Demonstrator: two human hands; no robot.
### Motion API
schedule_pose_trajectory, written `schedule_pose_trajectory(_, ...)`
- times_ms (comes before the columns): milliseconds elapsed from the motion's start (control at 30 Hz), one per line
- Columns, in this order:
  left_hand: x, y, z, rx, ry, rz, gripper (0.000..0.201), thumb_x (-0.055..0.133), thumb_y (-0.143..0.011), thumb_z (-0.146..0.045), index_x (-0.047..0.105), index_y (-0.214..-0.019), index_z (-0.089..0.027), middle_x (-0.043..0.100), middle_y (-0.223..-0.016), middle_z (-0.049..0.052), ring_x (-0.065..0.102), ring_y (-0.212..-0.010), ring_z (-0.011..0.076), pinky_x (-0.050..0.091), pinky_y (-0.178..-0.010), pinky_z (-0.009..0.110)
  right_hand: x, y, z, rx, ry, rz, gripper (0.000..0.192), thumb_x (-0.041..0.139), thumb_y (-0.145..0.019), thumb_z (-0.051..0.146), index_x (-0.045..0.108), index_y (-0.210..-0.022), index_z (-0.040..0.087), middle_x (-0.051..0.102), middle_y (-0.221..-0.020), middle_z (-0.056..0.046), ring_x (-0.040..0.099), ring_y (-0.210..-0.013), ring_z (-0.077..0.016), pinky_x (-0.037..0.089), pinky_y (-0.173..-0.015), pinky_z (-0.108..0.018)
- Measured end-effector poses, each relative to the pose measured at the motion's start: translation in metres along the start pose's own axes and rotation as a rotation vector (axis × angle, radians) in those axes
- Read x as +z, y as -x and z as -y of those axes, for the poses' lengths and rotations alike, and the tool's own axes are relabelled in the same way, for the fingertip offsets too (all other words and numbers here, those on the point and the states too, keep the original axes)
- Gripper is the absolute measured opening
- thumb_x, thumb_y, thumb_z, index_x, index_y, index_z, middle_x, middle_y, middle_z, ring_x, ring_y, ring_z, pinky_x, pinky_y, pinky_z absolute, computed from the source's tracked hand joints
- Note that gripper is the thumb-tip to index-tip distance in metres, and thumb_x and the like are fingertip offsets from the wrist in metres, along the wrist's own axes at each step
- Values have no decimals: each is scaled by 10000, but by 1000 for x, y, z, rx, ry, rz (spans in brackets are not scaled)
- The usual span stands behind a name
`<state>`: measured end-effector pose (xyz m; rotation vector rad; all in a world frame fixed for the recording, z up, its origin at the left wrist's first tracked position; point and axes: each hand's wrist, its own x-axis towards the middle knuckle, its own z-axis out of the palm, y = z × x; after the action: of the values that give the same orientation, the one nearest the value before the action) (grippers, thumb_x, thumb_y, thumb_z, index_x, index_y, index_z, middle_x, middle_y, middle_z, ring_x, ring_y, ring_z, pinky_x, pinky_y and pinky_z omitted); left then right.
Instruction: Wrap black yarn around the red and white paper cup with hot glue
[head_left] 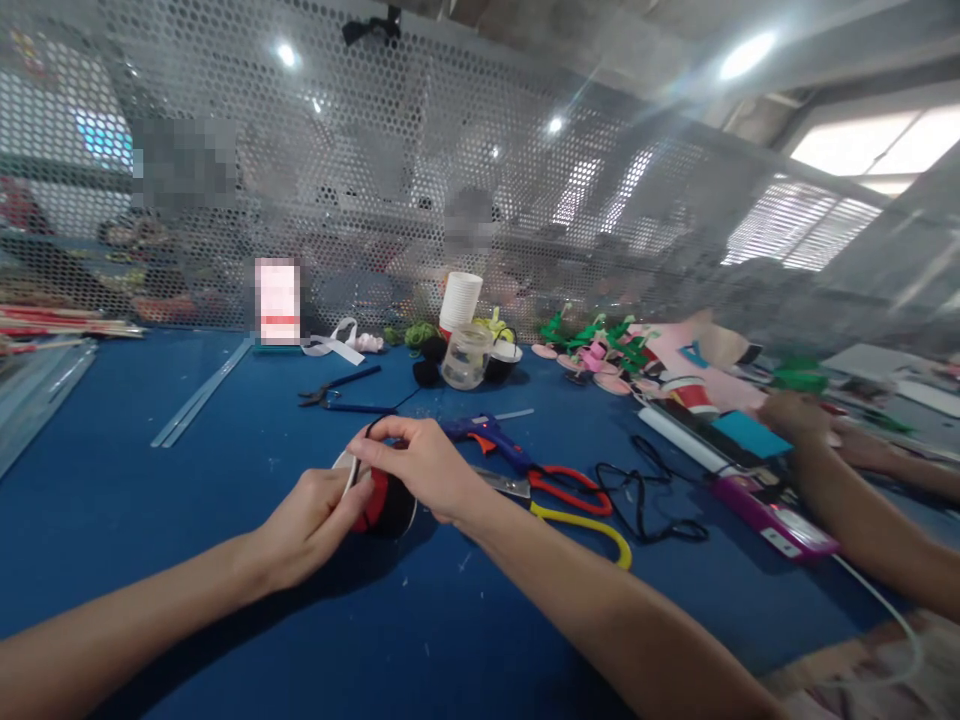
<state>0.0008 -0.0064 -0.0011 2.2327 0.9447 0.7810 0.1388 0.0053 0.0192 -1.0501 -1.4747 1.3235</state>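
Both hands' fingers (352, 478) grip a red-and-black cup (384, 505); nearby jar's (465, 356) contents unclear.

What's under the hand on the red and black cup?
Under the right hand sits a red and black cup lying on its side on the blue table. The left hand pinches its white rim. The fingers cover the cup's top, so what's there is hidden.

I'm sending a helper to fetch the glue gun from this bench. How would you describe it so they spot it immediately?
On the blue table, look just beyond the person's right hand. The glue gun lies flat there, blue with an orange trigger. The red-and-yellow-handled scissors lie beside it; the gun is the only blue tool with a small glowing light.
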Motion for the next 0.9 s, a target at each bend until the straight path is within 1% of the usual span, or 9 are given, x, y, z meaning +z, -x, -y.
schedule_pose_trajectory(67, -1, -2, -4, -92, 69, 18, 363, 269, -805, -318, 396, -510, -149, 356, -495, -39, 295, -457, 68, 250, -438, 196, -4, 1, 1, -59, 29, -39, 183, 586, -639, 318, 562, -627, 136, 512, -558, 28, 443, -497, -70, 381, -535, -221)
schedule_pose_trajectory(200, -5, -7, -9, -380, 265, -27, 411, 271, -774, -439, 371, -492, -156, 293, -445, -56, 246, -430, 68, 199, -403, 200, -16, 0, 4, -202, 84, -152, 188, 553, -676, 326, 557, -662, 138, 540, -640, 3, 471, -597, -86, 378, -605, -224)
schedule_pose_trajectory(267, -7, -9, -10, -463, 333, -50, 411, 284, -756, -466, 362, -493, -160, 297, -436, -59, 246, -424, 68, 197, -404, 199, -20, 1, 7, -239, 128, -186, 204, 530, -694, 341, 551, -665, 141, 542, -643, -1, 463, -591, -89, 371, -583, -221)
schedule_pose_trajectory(333, -8, -10, -10, -507, 371, -70, 401, 306, -742, -473, 349, -489, -165, 296, -431, -62, 244, -418, 67, 195, -405, 198, -23, 2, 9, -264, 188, -203, 213, 520, -701, 350, 541, -653, 143, 528, -617, 5, 443, -559, -86, 360, -548, -215)
schedule_pose_trajectory(500, -6, -8, -12, -536, 402, -62, 403, 317, -732, -478, 342, -474, -170, 281, -421, -63, 239, -412, 71, 198, -410, 202, -25, 1, 9, -251, 318, -220, 207, 508, -712, 331, 516, -623, 144, 462, -553, 27, 388, -504, -76, 332, -499, -206)
schedule_pose_trajectory(633, -4, -5, -15, -493, 411, -39, 415, 311, -736, -492, 350, -480, -168, 283, -434, -58, 242, -423, 72, 198, -420, 207, -26, -1, 6, -236, 407, -220, 210, 496, -720, 315, 491, -596, 146, 437, -530, 32, 370, -492, -75, 313, -482, -206)
schedule_pose_trajectory(767, -4, -2, -17, -455, 397, -56, 424, 311, -734, -495, 333, -467, -166, 272, -442, -55, 231, -430, 69, 195, -422, 208, -26, -1, 5, -213, 475, -199, 217, 472, -735, 308, 480, -593, 145, 451, -520, 25, 384, -486, -80, 314, -486, -214)
schedule_pose_trajectory(900, -5, 0, -17, -386, 371, -62, 425, 303, -738, -481, 305, -448, -171, 257, -445, -52, 214, -429, 66, 181, -410, 209, -25, 0, 4, -181, 503, -180, 203, 469, -735, 304, 496, -619, 141, 463, -520, 23, 398, -483, -82, 316, -487, -214)
